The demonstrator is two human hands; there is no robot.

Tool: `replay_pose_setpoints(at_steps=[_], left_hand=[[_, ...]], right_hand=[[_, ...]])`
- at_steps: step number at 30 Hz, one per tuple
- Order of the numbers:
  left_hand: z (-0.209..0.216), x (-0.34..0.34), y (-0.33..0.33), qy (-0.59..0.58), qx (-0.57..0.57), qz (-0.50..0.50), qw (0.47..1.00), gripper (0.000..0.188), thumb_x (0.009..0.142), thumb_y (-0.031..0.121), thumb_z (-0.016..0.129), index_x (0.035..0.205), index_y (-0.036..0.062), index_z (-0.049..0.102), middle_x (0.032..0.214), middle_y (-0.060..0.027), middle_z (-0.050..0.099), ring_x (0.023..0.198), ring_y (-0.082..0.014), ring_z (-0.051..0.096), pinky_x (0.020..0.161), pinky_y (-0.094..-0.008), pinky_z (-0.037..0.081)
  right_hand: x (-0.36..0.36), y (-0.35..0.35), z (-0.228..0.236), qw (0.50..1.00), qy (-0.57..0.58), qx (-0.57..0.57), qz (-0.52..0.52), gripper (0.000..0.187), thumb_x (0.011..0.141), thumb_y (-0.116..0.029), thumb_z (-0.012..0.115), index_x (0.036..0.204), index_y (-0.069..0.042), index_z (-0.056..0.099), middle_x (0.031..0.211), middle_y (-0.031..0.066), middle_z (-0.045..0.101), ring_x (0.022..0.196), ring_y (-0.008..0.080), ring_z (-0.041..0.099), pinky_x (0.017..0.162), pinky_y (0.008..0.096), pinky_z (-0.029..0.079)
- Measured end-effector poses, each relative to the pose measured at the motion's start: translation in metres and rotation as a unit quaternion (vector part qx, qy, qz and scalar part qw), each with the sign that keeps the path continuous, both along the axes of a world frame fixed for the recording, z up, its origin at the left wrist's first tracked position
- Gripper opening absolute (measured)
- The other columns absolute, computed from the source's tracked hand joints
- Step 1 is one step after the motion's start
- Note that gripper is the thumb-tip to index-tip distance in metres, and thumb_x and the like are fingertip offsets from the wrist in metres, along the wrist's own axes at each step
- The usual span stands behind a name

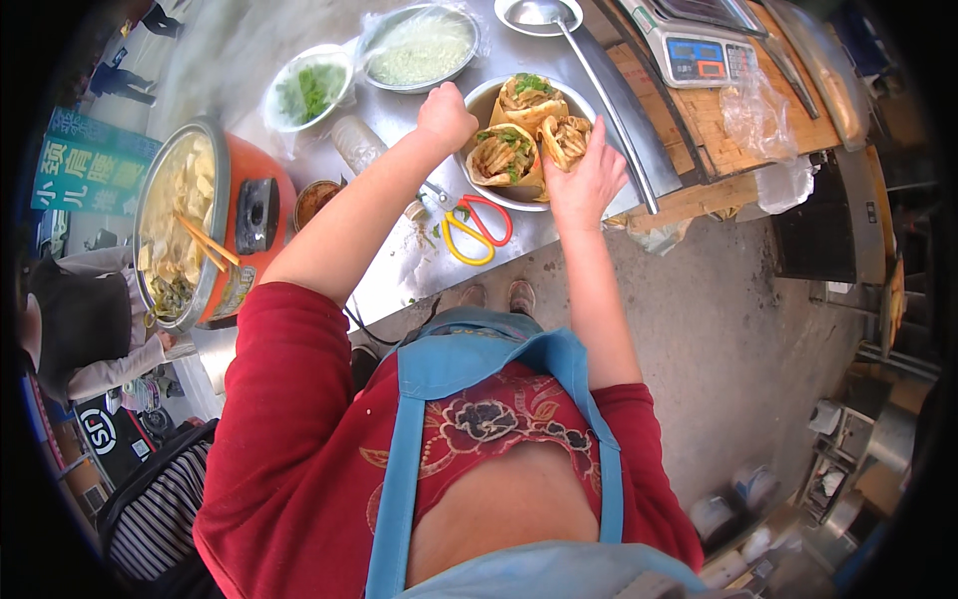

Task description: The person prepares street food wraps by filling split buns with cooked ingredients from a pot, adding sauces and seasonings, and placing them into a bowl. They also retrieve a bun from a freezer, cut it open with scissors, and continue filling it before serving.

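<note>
A round metal bowl [483, 104] holds three filled flatbread pockets standing upright in paper wrappers. Each is stuffed with shredded brown filling, and green herbs top the far one [530, 92] and the left one [501, 157]. My right hand [591, 190] reaches over the bowl's right side, its fingers closed around the right flatbread pocket [566, 138]. At the bowl's upper left my left hand [447, 120] is closed in a fist-like pinch; whatever is in its fingertips is hidden. Scissors [469, 230] with red and yellow handles lie just below the bowl.
A basin of chopped pale vegetable [419, 50] and a bowl of green herbs [309, 92] stand beyond my left arm. An orange cooker [264, 175] with food and chopsticks is at left. A long ladle [609, 105] lies right of the bowl, near a scale [699, 62].
</note>
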State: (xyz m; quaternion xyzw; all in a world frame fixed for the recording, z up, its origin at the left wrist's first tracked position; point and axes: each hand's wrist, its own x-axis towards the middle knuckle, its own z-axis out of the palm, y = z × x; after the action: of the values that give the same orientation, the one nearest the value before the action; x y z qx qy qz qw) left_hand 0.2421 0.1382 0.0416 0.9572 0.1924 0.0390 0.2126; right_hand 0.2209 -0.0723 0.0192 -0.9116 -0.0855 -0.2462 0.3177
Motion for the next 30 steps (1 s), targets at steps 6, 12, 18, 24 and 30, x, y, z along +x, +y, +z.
replay_pose_setpoints(at_steps=[6,12,18,24,30], left_hand=[[0.003,-0.006,-0.001,-0.046,0.005,0.002,0.999,0.03,0.067,0.007,0.061,0.094,-0.0006,0.054,0.098,-0.0217,0.058,0.094,-0.0355,0.057,0.083,-0.0393,0.046],[0.01,-0.004,-0.007,-0.018,0.034,-0.028,0.999,0.034,0.07,0.007,0.061,0.1,-0.0033,0.05,0.104,-0.0233,0.054,0.099,-0.0362,0.055,0.086,-0.0411,0.046],[0.017,0.001,-0.011,-0.006,0.077,-0.026,0.997,0.03,0.071,0.006,0.061,0.098,-0.0027,0.052,0.104,-0.0231,0.055,0.099,-0.0343,0.057,0.085,-0.0392,0.047],[0.018,0.002,-0.006,0.01,0.096,-0.034,0.995,0.027,0.072,0.006,0.061,0.096,-0.0038,0.054,0.103,-0.0234,0.057,0.097,-0.033,0.059,0.083,-0.0377,0.049],[0.016,0.002,-0.006,0.011,0.096,-0.032,0.995,0.03,0.073,0.007,0.06,0.1,-0.0046,0.055,0.105,-0.0235,0.056,0.099,-0.0325,0.058,0.085,-0.0377,0.048]], right_hand=[[-0.001,-0.007,0.016,0.996,0.036,-0.08,0.016,0.065,0.059,-0.032,0.074,0.116,-0.008,0.055,0.099,0.0121,0.055,0.099,0.0293,0.045,0.092,0.0438,0.029],[-0.013,-0.005,0.017,0.994,0.02,-0.104,0.002,0.046,0.058,-0.027,0.074,0.094,-0.001,0.064,0.111,0.0194,0.05,0.105,0.0319,0.042,0.091,0.0447,0.029],[-0.015,-0.003,0.021,0.991,0.076,-0.108,0.006,0.049,0.066,-0.036,0.07,0.097,0.001,0.064,0.128,0.0249,0.042,0.116,0.0357,0.039,0.097,0.0466,0.029],[-0.018,-0.019,0.025,0.994,0.091,0.05,0.017,0.04,0.078,-0.029,0.063,0.104,0.002,0.061,0.118,0.0236,0.051,0.103,0.034,0.052,0.09,0.0404,0.041],[0.008,-0.039,0.007,0.942,0.266,0.2,-0.035,0.02,0.077,-0.012,0.06,0.09,0.002,0.066,0.09,0.023,0.064,0.081,0.0341,0.063,0.076,0.0381,0.048]])
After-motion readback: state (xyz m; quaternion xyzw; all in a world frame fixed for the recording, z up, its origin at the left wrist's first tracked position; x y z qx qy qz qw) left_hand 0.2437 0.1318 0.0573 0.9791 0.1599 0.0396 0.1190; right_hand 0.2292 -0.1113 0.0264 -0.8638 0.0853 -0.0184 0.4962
